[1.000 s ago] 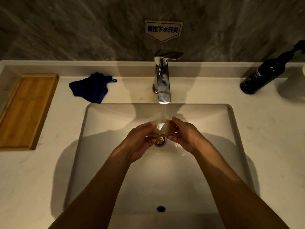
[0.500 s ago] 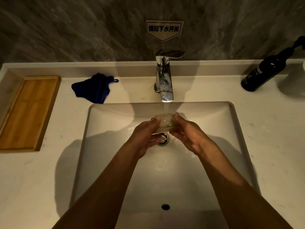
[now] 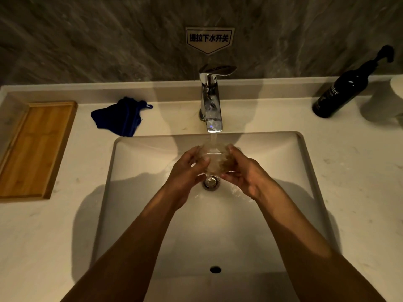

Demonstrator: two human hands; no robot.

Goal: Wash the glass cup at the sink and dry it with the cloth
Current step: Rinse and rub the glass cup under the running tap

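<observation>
A clear glass cup (image 3: 214,159) is held over the white sink (image 3: 135,171), right under the stream running from the chrome faucet (image 3: 210,105). My left hand (image 3: 187,173) grips its left side and my right hand (image 3: 244,173) grips its right side, fingers wrapped around it. Water runs over the cup toward the drain (image 3: 211,182) just below. A dark blue cloth (image 3: 121,116) lies crumpled on the counter, left of the faucet and behind the basin's rim.
A wooden tray (image 3: 32,149) sits on the counter at the far left. A black pump bottle (image 3: 344,90) stands at the back right, with a white object (image 3: 398,88) at the frame's right edge. A sign (image 3: 209,39) hangs on the dark stone wall.
Both hands have kept hold of the cup under the stream and shifted it slightly up toward the faucet spout. The water keeps running.
</observation>
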